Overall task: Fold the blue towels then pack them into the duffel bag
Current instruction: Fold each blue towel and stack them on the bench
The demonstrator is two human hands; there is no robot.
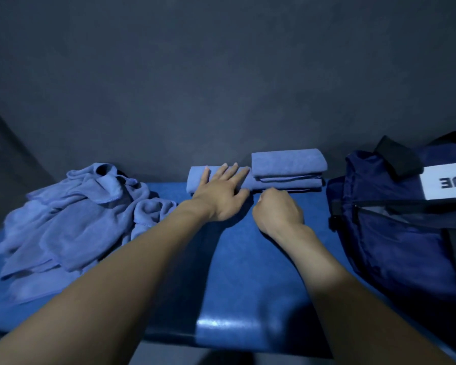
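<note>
Glossy blue padded bench (248, 272); left hand (221, 192) flat on small folded blue towel (195, 177), right hand (278, 209) curled, pinching stack's bottom towel (287, 184).

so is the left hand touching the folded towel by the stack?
Touching. In the head view the left hand lies flat, fingers spread, on top of the folded towel beside the stack of folded towels.

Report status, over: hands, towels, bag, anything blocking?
Left hand flat on folded towel; right hand curled at the folded stack. Unfolded pile waits left. Duffel bag right, nothing blocking.
</note>
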